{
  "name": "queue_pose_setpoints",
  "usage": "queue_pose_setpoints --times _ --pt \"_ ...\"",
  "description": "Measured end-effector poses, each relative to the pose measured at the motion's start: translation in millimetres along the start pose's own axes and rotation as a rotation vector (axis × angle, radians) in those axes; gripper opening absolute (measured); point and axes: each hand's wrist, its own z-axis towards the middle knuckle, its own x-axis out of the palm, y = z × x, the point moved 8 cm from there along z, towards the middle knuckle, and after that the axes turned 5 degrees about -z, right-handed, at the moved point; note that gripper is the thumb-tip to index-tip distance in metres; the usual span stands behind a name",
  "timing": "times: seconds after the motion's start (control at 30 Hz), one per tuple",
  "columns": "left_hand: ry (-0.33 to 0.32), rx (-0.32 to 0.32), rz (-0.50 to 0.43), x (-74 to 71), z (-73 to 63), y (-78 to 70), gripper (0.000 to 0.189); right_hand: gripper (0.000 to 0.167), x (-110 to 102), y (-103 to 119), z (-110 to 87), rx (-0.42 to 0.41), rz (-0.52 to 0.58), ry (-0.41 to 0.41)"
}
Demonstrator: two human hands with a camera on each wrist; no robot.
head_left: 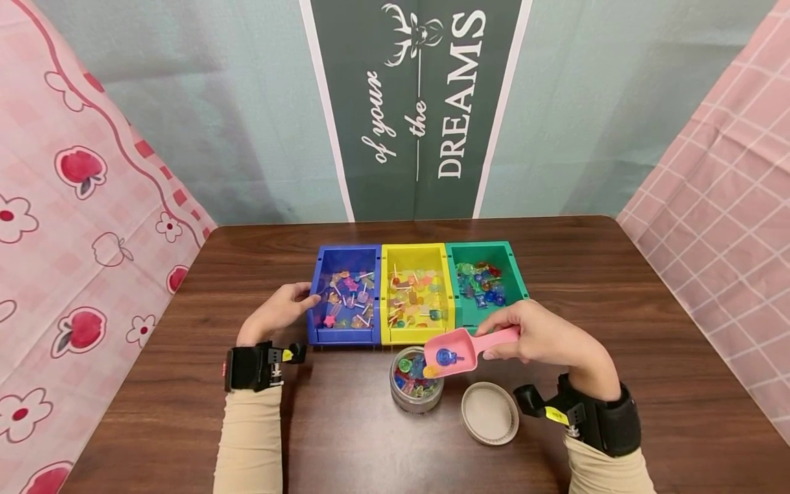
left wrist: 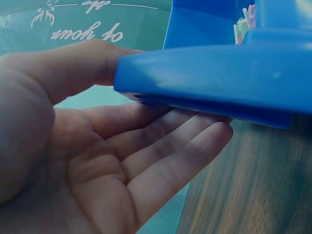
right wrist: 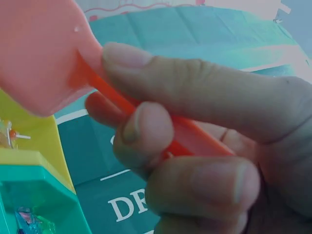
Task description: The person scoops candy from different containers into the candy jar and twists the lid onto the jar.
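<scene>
My right hand grips the handle of a pink scoop, fingers curled round it in the right wrist view. A blue lollipop-shaped charm lies in the scoop, and a yellow piece sits at its lip. The lip overlaps the rim of a clear round jar filled with colorful charms. At the left, my left hand holds the side of a blue bin, thumb at the rim and fingers underneath in the left wrist view. Small charms fill the bottom of that bin.
Joined to the blue bin are a yellow bin and a green bin, both with small charms inside. A round lid lies right of the jar on the brown wooden table. Curtains hang behind and at both sides.
</scene>
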Motion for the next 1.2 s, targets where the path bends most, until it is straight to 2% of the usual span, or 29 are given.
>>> queue_pose_setpoints --times 0.47,1.2 --pt "-0.003 0.018 0.013 -1.3 2.0 0.2 0.042 0.025 -5.1 11.2 -2.7 -0.014 -0.046 -0.068" --pt "-0.002 0.000 0.020 -0.3 -0.2 0.3 0.043 0.027 -4.1 7.6 -7.3 0.004 -0.080 -0.039"
